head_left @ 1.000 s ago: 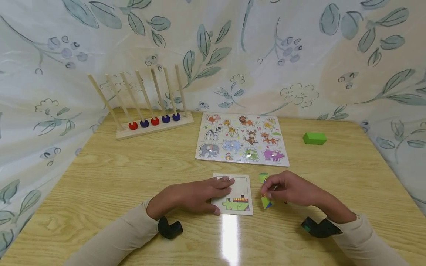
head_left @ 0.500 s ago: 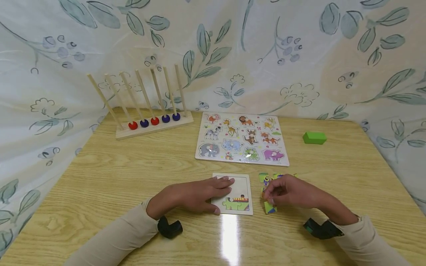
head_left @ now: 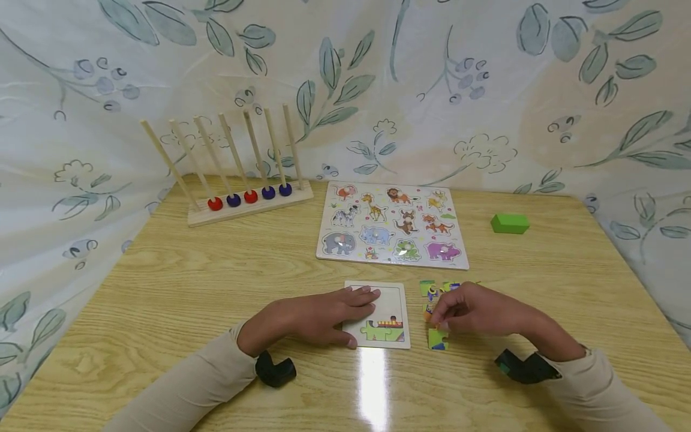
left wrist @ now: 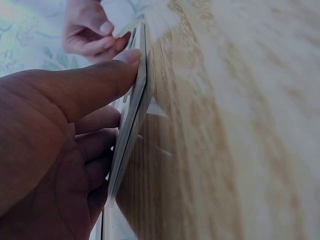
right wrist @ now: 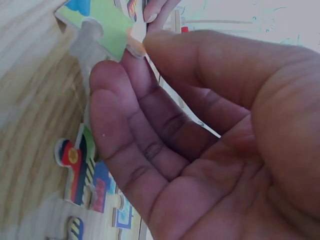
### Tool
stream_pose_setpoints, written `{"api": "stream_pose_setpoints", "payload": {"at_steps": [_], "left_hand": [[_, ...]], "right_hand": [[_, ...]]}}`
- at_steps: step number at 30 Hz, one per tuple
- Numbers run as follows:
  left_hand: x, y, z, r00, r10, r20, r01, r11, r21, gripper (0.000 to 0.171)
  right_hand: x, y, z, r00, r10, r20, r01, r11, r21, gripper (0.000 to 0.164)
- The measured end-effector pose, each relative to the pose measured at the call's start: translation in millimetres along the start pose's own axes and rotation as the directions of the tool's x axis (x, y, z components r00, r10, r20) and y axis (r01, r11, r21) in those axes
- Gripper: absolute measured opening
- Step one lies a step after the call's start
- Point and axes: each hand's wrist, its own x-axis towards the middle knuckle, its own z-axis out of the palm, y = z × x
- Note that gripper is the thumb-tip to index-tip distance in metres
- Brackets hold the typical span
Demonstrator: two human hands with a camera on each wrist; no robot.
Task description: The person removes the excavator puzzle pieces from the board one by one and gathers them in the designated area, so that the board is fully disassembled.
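My left hand [head_left: 315, 315] lies with fairly straight fingers on a small square jigsaw board [head_left: 390, 302], its thumb near the front edge. Several joined pieces [head_left: 385, 332], green with a red and yellow strip, fill the lower part of that board. Just right of it, my right hand [head_left: 477, 309] pinches a green and blue puzzle piece [head_left: 438, 339] between thumb and fingertip. In the right wrist view the pinched piece [right wrist: 107, 25] is tilted, one corner close to the table. Loose puzzle pieces [right wrist: 75, 167] lie beside and partly behind the right hand.
Behind the small board lies a larger animal peg puzzle [head_left: 391, 225]. A wooden rack with upright rods [head_left: 251, 207] and red and blue beads stands at the back left. A green block [head_left: 510, 224] sits at the back right, before a leaf-patterned cloth [head_left: 486, 90].
The pinched piece has turned and come slightly toward me and to the right. The right hand has shifted a little the same way, uncovering more loose pieces. My left hand stays put.
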Motion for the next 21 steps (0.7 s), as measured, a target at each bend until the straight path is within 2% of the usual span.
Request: {"api": "stream_pose_setpoints", "payload": {"at_steps": [14,21], "left_hand": [[1.0,-0.1,0.5,1.0,0.007,-0.005,-0.007,1.0,-0.009,0.07],[0.6,-0.7,0.6,1.0,0.014,-0.009,-0.015,1.0,-0.013,0.07]], "right_hand": [[1.1,1.2,-1.5,1.0,-0.026,0.006,0.026,0.999,-0.02,0.018],[1.9,-0.1,-2.1,0.999,-0.033,-0.035,0.03,0.996,-0.086,0.017]]}}
